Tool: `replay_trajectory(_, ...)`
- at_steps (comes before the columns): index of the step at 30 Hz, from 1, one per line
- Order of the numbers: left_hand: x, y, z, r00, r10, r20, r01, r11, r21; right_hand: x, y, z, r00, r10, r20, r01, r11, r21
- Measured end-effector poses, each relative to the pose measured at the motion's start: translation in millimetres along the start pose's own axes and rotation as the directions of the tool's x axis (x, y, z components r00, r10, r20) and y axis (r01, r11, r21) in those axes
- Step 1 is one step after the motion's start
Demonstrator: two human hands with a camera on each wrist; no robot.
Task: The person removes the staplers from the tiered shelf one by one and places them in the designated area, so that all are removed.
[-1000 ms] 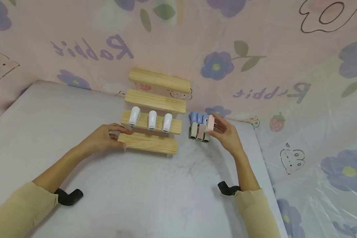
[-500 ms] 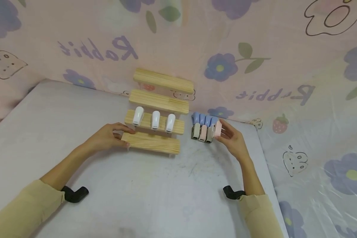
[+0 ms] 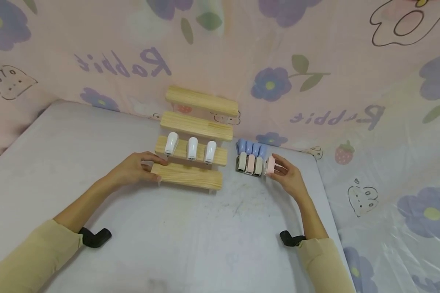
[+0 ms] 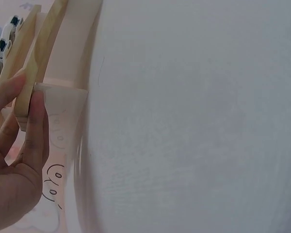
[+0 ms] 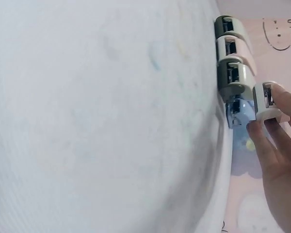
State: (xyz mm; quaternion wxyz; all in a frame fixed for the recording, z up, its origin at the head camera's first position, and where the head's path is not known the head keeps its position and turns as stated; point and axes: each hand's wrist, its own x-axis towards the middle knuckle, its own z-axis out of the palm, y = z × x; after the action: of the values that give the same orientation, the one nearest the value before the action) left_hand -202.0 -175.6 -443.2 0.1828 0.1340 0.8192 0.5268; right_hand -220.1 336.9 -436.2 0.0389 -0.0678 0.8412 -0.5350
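My left hand (image 3: 137,169) grips the left end of the lowest board of a stepped wooden display rack (image 3: 187,176); in the left wrist view the thumb lies on top of the board (image 4: 31,80) and fingers are beneath. Three white mini staplers (image 3: 192,148) stand on the second board from the bottom. My right hand (image 3: 289,179) pinches a pink-and-white mini stapler (image 3: 270,165) between thumb and fingers, just right of a cluster of staplers. In the right wrist view this stapler (image 5: 263,102) looks slightly apart from the grey one (image 5: 233,77) and blue one (image 5: 240,114).
Several blue staplers (image 3: 249,146) line the back of the cluster. In front of them stand two grey staplers (image 3: 242,162) with a pink one (image 3: 250,164) between. The white table (image 3: 198,236) meets a patterned curtain (image 3: 220,53) behind the rack and at the right.
My right hand has moved the pink stapler right and nearer to me, from over the cluster to beside its right end. The left hand stays on the rack. The view has shifted slightly.
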Motion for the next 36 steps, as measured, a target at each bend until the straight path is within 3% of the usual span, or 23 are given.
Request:
replay_trajectory(9, -0.3, 2.1, -0.1, 1.0, 0.021, 0.008, -0.021, 1.0, 0.01, 6.6, 12.8, 2.0, 0.998, 0.013, 0.056, -0.012, 1.0, -0.024)
replay_trajectory(16, 1.4, 0.9, 1.3, 1.0, 0.019, 0.005, -0.019, 1.0, -0.021, 10.7, 23.3, 3.0, 0.999, 0.022, 0.044, -0.017, 0.993, -0.12)
replay_trajectory(23, -0.9, 2.6, 0.7, 1.0, 0.015, 0.0, -0.015, 1.0, -0.009, 15.3, 29.4, 4.0, 1.0, 0.014, 0.018, -0.012, 0.992, -0.126)
replay_trajectory(30, 0.5, 1.2, 1.3, 1.0, 0.008, -0.008, -0.009, 1.0, -0.012, 15.2, 21.6, 1.2, 0.999, 0.027, 0.047, -0.022, 0.995, -0.099)
replay_trajectory(36, -0.3, 0.3, 2.0, 1.0, 0.003, -0.002, -0.003, 0.999, -0.035, 8.7, 5.4, 2.9, 1.0, 0.003, -0.004, -0.003, 0.997, -0.077)
